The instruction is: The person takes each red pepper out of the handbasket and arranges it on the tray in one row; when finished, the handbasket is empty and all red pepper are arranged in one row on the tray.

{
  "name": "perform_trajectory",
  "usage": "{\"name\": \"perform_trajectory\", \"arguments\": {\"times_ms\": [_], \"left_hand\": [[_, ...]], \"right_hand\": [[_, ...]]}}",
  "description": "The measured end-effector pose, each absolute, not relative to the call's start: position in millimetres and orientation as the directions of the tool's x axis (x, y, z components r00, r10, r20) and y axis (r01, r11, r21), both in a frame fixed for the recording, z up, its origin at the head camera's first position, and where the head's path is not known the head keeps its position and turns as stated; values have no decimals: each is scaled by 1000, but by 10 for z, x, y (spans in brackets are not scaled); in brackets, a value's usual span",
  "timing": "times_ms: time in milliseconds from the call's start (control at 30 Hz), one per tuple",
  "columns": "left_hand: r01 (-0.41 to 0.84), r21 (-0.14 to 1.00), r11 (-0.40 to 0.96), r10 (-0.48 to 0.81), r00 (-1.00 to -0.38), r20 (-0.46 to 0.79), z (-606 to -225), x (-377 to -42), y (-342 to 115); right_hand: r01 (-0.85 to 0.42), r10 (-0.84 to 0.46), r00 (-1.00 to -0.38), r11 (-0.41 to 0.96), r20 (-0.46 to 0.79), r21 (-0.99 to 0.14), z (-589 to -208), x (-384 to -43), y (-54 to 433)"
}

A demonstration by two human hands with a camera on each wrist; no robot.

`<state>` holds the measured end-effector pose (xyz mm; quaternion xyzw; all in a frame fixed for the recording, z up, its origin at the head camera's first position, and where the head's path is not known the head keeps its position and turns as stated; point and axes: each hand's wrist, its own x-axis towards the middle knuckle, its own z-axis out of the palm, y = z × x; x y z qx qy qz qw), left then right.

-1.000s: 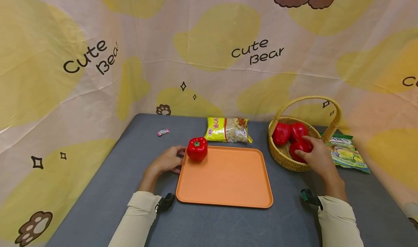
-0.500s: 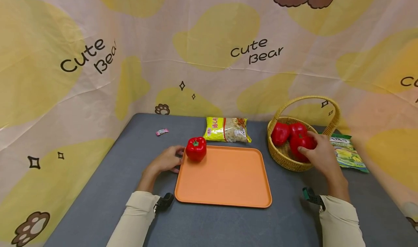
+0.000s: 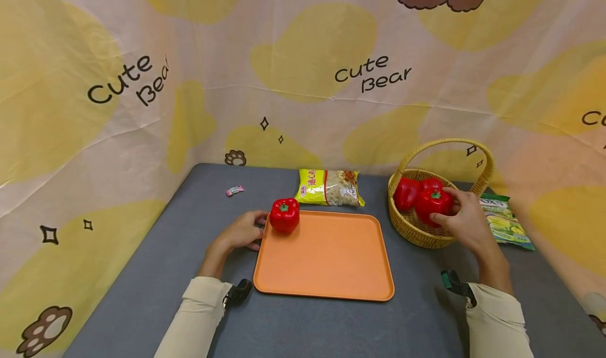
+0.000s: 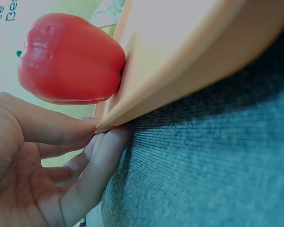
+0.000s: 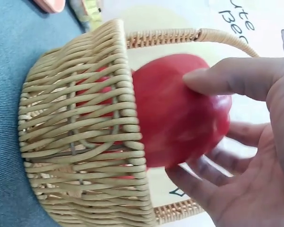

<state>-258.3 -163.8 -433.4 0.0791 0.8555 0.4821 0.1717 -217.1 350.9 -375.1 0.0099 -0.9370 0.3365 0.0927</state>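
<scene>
A red bell pepper (image 3: 432, 206), green stem up, is in my right hand (image 3: 470, 222), thumb on one side and fingers round the other. In the right wrist view this held pepper (image 5: 177, 113) stands partly above the rim of the wicker basket (image 5: 85, 127). Two more red peppers, a left one (image 3: 405, 194) and a partly hidden back one (image 3: 431, 183), lie inside. My left hand (image 3: 240, 233) pinches the left edge of the orange tray (image 3: 331, 261), thumb above and fingers beneath. Another red bell pepper (image 3: 284, 216) sits in that tray's back left corner.
Behind the tray lies a yellow pasta bag (image 3: 330, 188). A small pink wrapped candy (image 3: 234, 190) is at the back left. A green packet (image 3: 506, 222) lies right of the basket, whose tall handle (image 3: 445, 141) arches overhead. A printed cloth hangs behind the table.
My right hand has raised the pepper from lower in the basket and turned it stem up, then shifted it slightly. My left hand still pinches the tray edge.
</scene>
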Motion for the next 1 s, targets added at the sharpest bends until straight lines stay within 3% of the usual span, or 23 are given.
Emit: {"name": "perform_trajectory", "arguments": {"times_ms": [333,1000], "left_hand": [[-18,852,524,304,-930,-207,-4358,-2599,-1646],[-21,852,523,300,-931,-207,-4351,-2589,-1641]], "right_hand": [[-206,-39,-967,700,252,-684,-3622,-2086,3425],[-348,-247,-937,577,249,-739,-3655,-2186,2892]]}}
